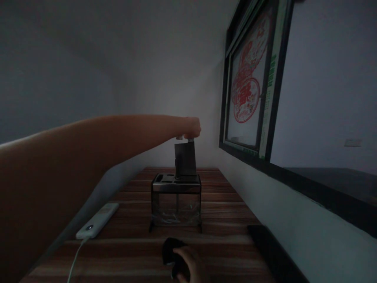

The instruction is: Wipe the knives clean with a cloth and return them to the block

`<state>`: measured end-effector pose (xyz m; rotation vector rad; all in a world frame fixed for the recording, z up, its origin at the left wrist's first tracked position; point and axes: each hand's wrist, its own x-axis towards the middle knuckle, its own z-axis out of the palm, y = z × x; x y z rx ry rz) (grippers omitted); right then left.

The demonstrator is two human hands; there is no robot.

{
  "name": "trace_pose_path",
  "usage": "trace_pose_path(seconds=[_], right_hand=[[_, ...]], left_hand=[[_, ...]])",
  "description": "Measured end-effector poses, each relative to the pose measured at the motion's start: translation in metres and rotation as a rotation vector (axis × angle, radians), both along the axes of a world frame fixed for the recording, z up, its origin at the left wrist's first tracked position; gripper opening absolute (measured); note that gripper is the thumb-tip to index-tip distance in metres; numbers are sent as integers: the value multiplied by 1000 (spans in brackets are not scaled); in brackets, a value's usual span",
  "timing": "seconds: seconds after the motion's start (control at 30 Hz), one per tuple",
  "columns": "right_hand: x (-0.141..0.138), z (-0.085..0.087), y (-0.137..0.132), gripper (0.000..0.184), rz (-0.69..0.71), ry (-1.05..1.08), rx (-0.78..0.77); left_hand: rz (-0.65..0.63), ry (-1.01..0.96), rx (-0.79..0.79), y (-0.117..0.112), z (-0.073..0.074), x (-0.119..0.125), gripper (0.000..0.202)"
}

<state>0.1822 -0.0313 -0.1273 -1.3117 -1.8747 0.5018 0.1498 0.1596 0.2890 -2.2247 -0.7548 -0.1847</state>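
My left hand (192, 127) is closed in a fist at the end of the outstretched left arm. Below the fist hangs the broad, dark rectangular blade of a cleaver (187, 159), its handle mostly hidden by the fingers. The blade's lower edge meets the top of a knife holder (176, 189) with clear sides; whether it is in a slot I cannot tell. A slim dark handle (177, 167) stands up from the holder beside the blade. At the bottom, my right hand (194, 265) curls its fingers around a black object (171, 250) whose kind is unclear.
A white power strip (98, 221) with a cable lies at the left of the striped wooden table (224, 243). Along the right wall is a long black object (273, 251). A dark-framed window (250, 78) with red decorations is on the right.
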Motion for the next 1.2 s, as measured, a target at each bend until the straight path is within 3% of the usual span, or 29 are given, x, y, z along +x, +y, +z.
trace_pose_path(seconds=[0.17,0.27,0.37,0.47,0.6,0.7,0.87,1.03,1.2], right_hand=[[1,0,0,73,1,-27,2],[1,0,0,74,-8,-29,3],[0,-2,-2,72,-31,-15,5],[-1,-3,-5,70,-60,11,11],[-1,3,-14,71,-44,54,27],[1,9,-18,77,-7,58,60],[3,8,-17,78,-60,14,79],[3,4,-17,80,-128,-54,66],[3,2,-18,71,-221,-167,46]], left_hand=[[228,148,33,-27,44,-11,18],[294,160,65,-39,63,-23,15],[332,71,78,-38,68,-46,24],[328,-95,50,-25,55,-76,43],[260,-399,-67,-10,14,-113,50],[217,-534,-135,-16,-25,-135,51],[137,-863,-469,-59,-98,-164,37],[56,-830,-774,-109,-183,-181,24],[119,-966,-1093,-154,-262,-182,24]])
